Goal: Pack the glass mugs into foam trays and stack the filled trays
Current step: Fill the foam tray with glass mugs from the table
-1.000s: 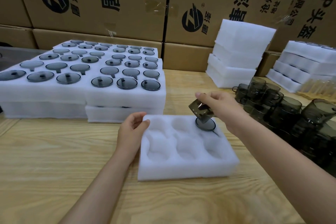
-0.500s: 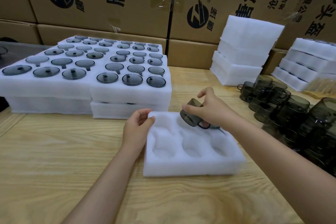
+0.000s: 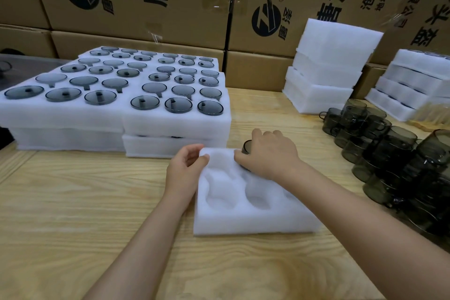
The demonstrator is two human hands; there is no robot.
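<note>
Head view: right hand (image 3: 267, 156) gripping mug (image 3: 246, 147) has lowered it into tray (image 3: 243, 223) (far row).

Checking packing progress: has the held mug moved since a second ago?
Yes. Against the foam tray, the mug in the right hand has gone left and down, from above the far right pocket to the far middle pocket.

Our right hand (image 3: 269, 157) has come down from above the tray (image 3: 246, 223) onto its back row. A second ago we held the mug (image 3: 247, 147) tilted in the air over the back right pocket. Half a second ago it lay sideways in our fingers. Now it sits low under our palm near the middle, with only its dark edge showing.
</note>
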